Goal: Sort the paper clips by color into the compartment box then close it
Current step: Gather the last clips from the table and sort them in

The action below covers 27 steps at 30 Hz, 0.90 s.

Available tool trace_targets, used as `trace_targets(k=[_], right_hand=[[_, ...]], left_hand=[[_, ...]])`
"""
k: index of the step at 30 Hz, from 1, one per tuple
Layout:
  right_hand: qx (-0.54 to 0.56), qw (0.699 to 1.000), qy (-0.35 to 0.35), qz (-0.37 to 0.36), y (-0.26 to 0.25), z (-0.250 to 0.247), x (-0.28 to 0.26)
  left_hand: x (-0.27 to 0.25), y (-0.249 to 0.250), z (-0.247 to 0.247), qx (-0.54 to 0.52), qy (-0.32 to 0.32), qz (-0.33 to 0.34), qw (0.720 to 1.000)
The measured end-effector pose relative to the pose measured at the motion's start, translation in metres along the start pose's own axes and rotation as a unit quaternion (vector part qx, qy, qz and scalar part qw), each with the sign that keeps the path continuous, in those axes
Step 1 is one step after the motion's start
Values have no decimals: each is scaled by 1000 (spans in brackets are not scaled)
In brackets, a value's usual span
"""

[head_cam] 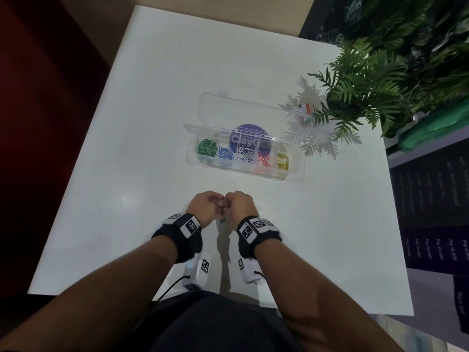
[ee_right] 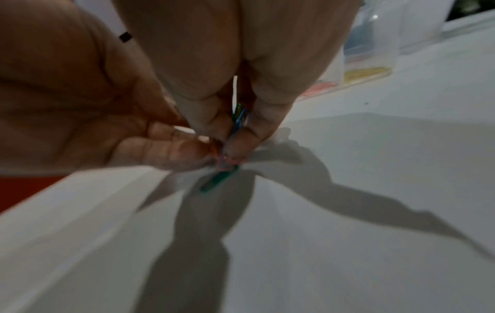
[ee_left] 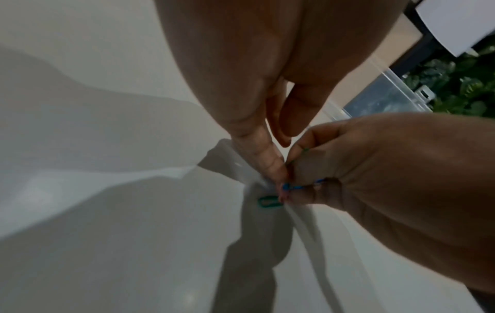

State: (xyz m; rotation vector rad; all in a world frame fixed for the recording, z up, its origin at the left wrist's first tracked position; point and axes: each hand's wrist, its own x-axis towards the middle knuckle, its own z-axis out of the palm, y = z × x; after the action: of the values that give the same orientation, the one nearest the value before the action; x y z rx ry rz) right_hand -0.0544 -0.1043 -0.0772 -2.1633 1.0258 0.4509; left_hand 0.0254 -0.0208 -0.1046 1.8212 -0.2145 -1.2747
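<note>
A clear compartment box (head_cam: 243,174) lies open on the white table, its lid (head_cam: 253,110) folded back. Its cells hold green (head_cam: 207,148), blue (head_cam: 225,154), white (head_cam: 245,154), red (head_cam: 264,160) and yellow clips (head_cam: 283,161). In front of the box my left hand (head_cam: 218,205) and right hand (head_cam: 228,204) meet just above the table, fingers curled. Both pinch a small tangle of clips: a blue clip (ee_left: 288,186), a pink clip (ee_right: 225,163) and a green clip (ee_right: 219,180) hanging lowest. More blue and green wire shows between my right fingers (ee_right: 257,127).
A fern plant (head_cam: 368,85) overhangs the table's right side near the box's right end. A purple round label (head_cam: 250,139) shows through the box. A small clear item (head_cam: 305,115) sits by the plant. The table's front edge is close to my body.
</note>
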Motion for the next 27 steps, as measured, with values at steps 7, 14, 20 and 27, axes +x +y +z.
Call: trace_targets(k=[7,14,20,27], right_hand=[[38,998,40,-42,-25,-23,-13],[-28,990,47,-128,-49,-46,-33],[170,972,100,-129,-46,-73,-42],[84,994,57,-26,19,-53,-8]], left_hand=[[0,22,3,-170,43,-71,982],[-11,44,0,-381,-31,-117,917],[-19,50,-11,-390,-109,-120,907],[-23,46,-48,-383,-70,-125,913]])
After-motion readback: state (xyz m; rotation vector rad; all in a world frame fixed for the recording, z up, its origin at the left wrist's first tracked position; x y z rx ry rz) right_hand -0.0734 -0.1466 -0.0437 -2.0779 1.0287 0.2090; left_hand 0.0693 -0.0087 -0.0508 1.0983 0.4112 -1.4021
